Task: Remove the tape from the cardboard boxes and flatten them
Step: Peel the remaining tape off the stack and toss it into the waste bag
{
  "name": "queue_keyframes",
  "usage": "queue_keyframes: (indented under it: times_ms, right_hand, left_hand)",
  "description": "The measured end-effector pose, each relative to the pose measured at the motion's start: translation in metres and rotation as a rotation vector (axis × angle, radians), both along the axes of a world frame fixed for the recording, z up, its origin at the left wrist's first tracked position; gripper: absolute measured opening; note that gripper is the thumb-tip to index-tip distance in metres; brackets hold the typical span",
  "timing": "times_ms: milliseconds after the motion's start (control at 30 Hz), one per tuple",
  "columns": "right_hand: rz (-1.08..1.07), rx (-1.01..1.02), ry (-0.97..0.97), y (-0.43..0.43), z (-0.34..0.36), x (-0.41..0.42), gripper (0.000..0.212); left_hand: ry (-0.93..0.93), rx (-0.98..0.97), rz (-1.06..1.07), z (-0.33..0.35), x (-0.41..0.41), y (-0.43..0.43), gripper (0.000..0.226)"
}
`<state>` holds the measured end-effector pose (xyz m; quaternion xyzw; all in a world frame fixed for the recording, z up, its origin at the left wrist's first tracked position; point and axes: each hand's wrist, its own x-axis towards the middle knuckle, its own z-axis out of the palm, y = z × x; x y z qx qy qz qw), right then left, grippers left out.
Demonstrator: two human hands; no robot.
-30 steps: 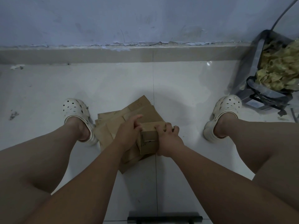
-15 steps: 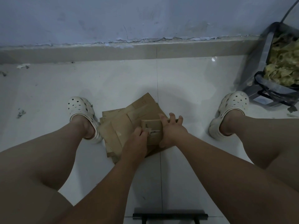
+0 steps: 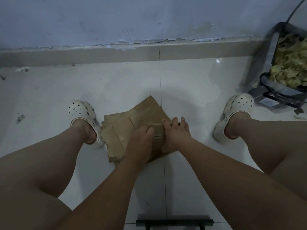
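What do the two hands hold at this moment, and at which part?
The small cardboard box: the left hand grips its left top edge; the right hand presses its right side, fingers spread over the top.

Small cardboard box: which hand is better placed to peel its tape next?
The left hand, probably: its curled fingers grip the small cardboard box at the seam, while the right hand lies spread over it, steadying it.

Single head-worn wide-angle view, angled forward and down onto tiled floor, wall at top edge.
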<state>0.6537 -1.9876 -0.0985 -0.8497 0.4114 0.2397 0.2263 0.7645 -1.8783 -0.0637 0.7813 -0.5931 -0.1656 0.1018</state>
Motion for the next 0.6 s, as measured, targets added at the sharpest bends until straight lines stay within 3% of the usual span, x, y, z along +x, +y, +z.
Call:
queue_keyframes:
  times_ms: [233,367,467,600]
  right_hand:
    - [0.075,-0.043,-0.003,0.002,0.001,-0.002,0.107]
    - [0.138,-0.065,0.024,-0.001,0.005,0.004,0.107]
    - [0.168,-0.063,0.061,0.000,0.007,0.010,0.103]
    - [0.155,-0.054,0.030,0.000,0.006,0.011,0.102]
  left_hand:
    - [-0.085,0.099,-0.080,0.007,-0.007,0.004,0.018]
    - [0.025,0.076,0.057,0.012,-0.004,-0.004,0.009]
    - [0.099,0.115,0.140,0.012,-0.002,-0.015,0.015]
    - [-0.022,0.257,0.066,0.006,-0.001,-0.024,0.026]
